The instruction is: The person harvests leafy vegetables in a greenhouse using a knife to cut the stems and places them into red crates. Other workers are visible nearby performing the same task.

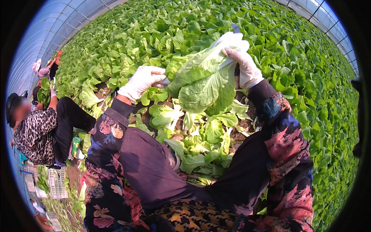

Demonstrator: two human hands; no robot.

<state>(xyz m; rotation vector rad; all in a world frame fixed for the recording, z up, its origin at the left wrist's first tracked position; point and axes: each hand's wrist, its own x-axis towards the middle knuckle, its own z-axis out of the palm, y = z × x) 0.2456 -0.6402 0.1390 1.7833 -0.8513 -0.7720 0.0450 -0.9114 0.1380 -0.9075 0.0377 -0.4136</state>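
Observation:
My right hand (243, 68), in a whitish glove, grips a leafy green plant (203, 84) with white stalks near its base. The stalks point up and away, and the broad leaves hang toward my left hand. A bluish-grey blade-like tip (235, 28) shows just beyond the stalk end; what it belongs to is hidden. My left hand (145, 81), gloved too, is at the left edge of the leaves, fingers pinched together. Something pale shows at its fingertips, and I cannot tell whether it is a leaf piece or the glove. Loose leaves (213, 130) lie on the soil between my legs.
Dense rows of leafy greens (289, 58) stand ahead and to the right. At the left sits a person (34, 127) in a patterned top holding greens, with another person (43, 69) beyond. White plastic crates (58, 182) lie lower left, and a red crate (133, 203) is by my left thigh.

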